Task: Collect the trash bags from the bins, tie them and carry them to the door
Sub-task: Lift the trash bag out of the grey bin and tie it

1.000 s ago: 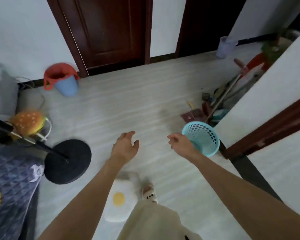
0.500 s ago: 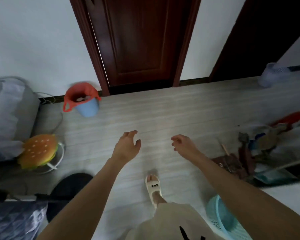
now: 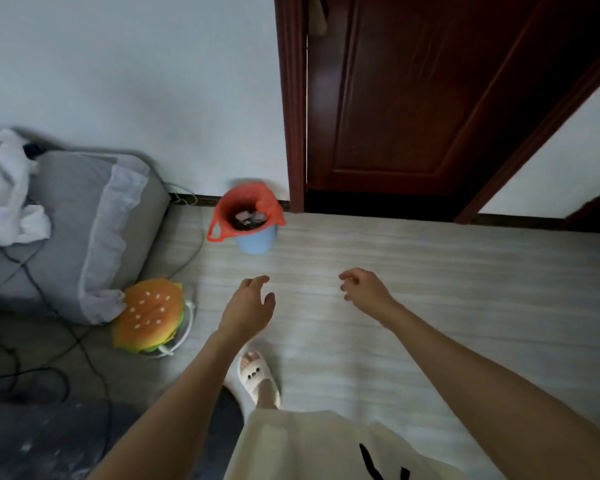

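An orange trash bag (image 3: 245, 211) lines a small blue bin (image 3: 256, 240) on the floor (image 3: 413, 271), against the wall's baseboard just left of the dark door (image 3: 413, 98). Rubbish fills it. Nearer, well apart from it, the left hand (image 3: 248, 306) and right hand (image 3: 366, 287) hover with loosely spread fingers, holding nothing.

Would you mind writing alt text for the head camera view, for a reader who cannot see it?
Two empty, open hands, left hand and right hand, reach forward over a pale floor toward a small blue bin lined with an orange trash bag holding rubbish. The bin stands against a white wall beside a dark wooden door; a burger-shaped cushion lies to the left.
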Motion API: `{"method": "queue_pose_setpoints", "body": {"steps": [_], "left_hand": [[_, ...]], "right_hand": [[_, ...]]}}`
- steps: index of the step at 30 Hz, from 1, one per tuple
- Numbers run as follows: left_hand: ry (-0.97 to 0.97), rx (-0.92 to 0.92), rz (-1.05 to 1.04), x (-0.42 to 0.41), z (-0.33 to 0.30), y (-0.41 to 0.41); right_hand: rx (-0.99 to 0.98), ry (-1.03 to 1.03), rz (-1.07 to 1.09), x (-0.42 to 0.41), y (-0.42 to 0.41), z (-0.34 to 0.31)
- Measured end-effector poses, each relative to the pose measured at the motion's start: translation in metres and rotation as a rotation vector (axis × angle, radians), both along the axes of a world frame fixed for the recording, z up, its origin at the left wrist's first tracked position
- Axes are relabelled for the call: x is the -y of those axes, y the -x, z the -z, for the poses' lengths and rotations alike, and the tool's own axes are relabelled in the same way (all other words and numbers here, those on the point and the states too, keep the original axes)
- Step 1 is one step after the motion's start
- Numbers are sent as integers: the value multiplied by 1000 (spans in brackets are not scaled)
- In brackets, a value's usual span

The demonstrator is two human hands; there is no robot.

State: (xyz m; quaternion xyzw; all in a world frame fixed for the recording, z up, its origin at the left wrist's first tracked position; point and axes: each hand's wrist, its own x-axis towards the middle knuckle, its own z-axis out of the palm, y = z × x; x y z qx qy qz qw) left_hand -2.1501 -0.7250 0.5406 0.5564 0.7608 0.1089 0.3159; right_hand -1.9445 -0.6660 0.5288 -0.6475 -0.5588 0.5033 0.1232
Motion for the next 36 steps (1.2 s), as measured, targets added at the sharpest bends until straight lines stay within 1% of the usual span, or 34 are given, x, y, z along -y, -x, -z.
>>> {"method": "queue_pose_setpoints", "body": {"steps": [3,9,13,16,18,22,26,31,36], "left_hand": [[6,-1,3,-61,8,55],[-10,-2,82,-186,16,158],[31,-41,119,-262,21,207],[68,-31,128,-323,32,234],[71,-37,124,-349,40,243],[142,-39,119,-411,75,270],[205,-31,156,-453,104,293],[240,-17,282,-506,148,324],[242,11,439,-559,238,352]], "right_hand": [[1,16,28,-55,44,13],[7,62,134,-155,143,28],[-7,79,151,-213,191,32],[-20,102,199,-265,215,41],[-15,110,215,-291,224,49],[-7,142,260,-349,248,84],[8,211,311,-382,275,109],[33,274,421,-406,307,146],[97,282,533,-420,341,222]]}}
